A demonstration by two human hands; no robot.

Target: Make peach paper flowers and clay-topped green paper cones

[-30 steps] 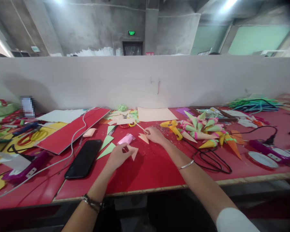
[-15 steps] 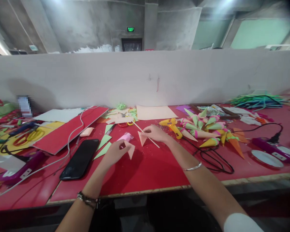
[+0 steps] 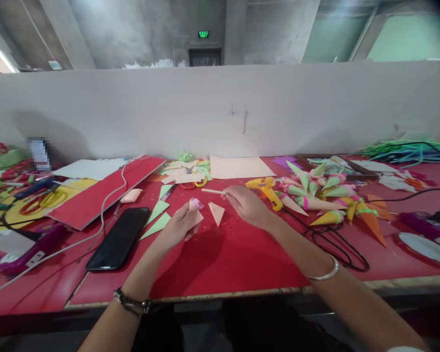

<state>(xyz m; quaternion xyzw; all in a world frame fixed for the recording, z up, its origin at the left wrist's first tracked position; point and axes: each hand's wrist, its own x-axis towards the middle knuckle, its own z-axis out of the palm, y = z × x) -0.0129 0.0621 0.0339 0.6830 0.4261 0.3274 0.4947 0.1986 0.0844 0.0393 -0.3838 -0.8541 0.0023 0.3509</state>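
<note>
My left hand (image 3: 178, 222) is closed on a peach paper triangle (image 3: 197, 221) that shows below its fingers. A small crumpled pink piece (image 3: 195, 203) is at the thumb and fingertips; how it is held is partly hidden. My right hand (image 3: 244, 203) pinches a thin pale stick (image 3: 212, 191), its free end pointing left. Between the hands, another peach paper triangle (image 3: 216, 213) lies on the red tabletop (image 3: 234, 264). Green paper triangles (image 3: 157, 220) rest just left of my left hand.
A yellow glue gun (image 3: 264, 188) and a pile of paper cones (image 3: 311, 190) sit to the right, with a black cord (image 3: 337, 249). A black phone (image 3: 119, 239) and a red board (image 3: 110, 195) lie left. Behind are peach sheet (image 3: 238, 167) and scissors (image 3: 200, 182).
My left hand has brought the pink piece up to its fingertips. My right hand has moved right with the stick, which now lies more level, away from the triangle on the table.
</note>
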